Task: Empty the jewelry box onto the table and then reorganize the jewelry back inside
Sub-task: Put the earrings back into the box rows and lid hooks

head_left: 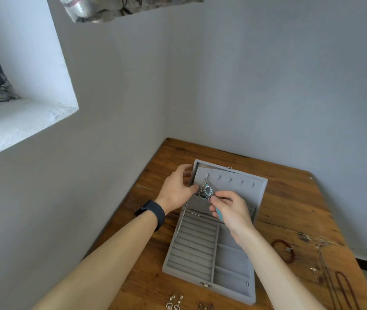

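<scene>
A grey velvet jewelry box [191, 249] lies open on the wooden table [289, 204], its lid [240, 186] raised with a row of small hooks. A turquoise beaded earring [206, 191] hangs from the leftmost hook. My left hand [178, 189] grips the lid's left edge, thumb against the earring. My right hand [229, 209] pinches the earring's lower end, and a turquoise drop shows under its fingers. The ring rolls and side compartments look bare.
Heart-shaped earrings [174, 302] and other small pieces lie at the table's front edge. A red bracelet [284, 250], thin chains [325, 269] and a dark red necklace [345, 289] lie right of the box. Walls close in behind and left.
</scene>
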`<state>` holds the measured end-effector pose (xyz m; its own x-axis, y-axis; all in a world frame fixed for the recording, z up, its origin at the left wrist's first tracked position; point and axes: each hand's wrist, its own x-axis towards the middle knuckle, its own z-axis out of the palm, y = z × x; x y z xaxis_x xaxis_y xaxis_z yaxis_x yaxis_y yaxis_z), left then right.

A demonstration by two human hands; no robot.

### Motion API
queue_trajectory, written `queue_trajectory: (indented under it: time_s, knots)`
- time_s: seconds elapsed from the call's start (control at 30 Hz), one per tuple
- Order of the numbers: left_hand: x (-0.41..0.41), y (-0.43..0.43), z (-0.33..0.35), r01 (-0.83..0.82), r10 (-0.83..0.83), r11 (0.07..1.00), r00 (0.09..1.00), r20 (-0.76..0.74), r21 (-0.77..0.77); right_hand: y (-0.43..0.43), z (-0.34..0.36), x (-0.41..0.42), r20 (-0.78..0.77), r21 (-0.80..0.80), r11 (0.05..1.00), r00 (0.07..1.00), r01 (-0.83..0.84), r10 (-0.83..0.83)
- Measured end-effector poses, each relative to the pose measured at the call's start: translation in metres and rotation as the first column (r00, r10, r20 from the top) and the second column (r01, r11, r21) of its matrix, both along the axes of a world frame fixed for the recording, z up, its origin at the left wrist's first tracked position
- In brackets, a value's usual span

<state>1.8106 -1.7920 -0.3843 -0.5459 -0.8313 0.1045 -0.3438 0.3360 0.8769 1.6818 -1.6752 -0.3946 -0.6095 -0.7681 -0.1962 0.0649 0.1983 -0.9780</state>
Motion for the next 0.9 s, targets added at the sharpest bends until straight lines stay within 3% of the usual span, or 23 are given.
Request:
queue_trajectory:
  time_s: [0.07,0.13,0.2,0.27,0.43,0.67,0.77,0.9]
  knots:
    - [0.003,0.012,-0.007,-0.104,0.11,0.982,0.993,0.031,-0.159,0.003,-0.004,-0.007,-0.088,0.011,1.0,0.996,0.002,-0.001]
    - [0.008,0.027,-0.015,-0.168,0.2,0.89,0.979,0.031,-0.423,0.005,-0.005,-0.013,-0.194,0.019,1.0,0.981,0.006,-0.002]
    - [0.011,0.037,-0.023,-0.094,0.223,0.754,0.967,0.119,-0.65,0.006,-0.003,-0.018,-0.337,0.035,0.999,0.941,0.008,0.004]
    - [0.011,0.04,-0.031,0.001,0.267,0.653,0.936,0.231,-0.757,0.007,0.0,-0.021,-0.478,0.063,0.998,0.878,-0.003,0.033]
    - [0.01,0.036,-0.033,0.063,0.342,0.612,0.877,0.336,-0.788,0.007,0.002,-0.023,-0.722,0.09,0.996,0.688,-0.019,0.078]
    - [0.013,0.035,-0.032,0.09,0.285,0.673,0.884,0.37,-0.734,0.0,-0.013,-0.025,-0.935,0.048,0.997,0.353,0.053,0.026]
    - [0.015,0.034,-0.033,0.079,0.262,0.706,0.894,0.363,-0.704,-0.004,-0.011,-0.019,-0.911,0.093,0.994,0.407,0.064,0.059]
    - [0.018,0.032,-0.037,0.079,0.227,0.742,0.905,0.36,-0.666,-0.003,-0.009,-0.012,-0.864,0.176,0.983,0.471,-0.047,0.177]
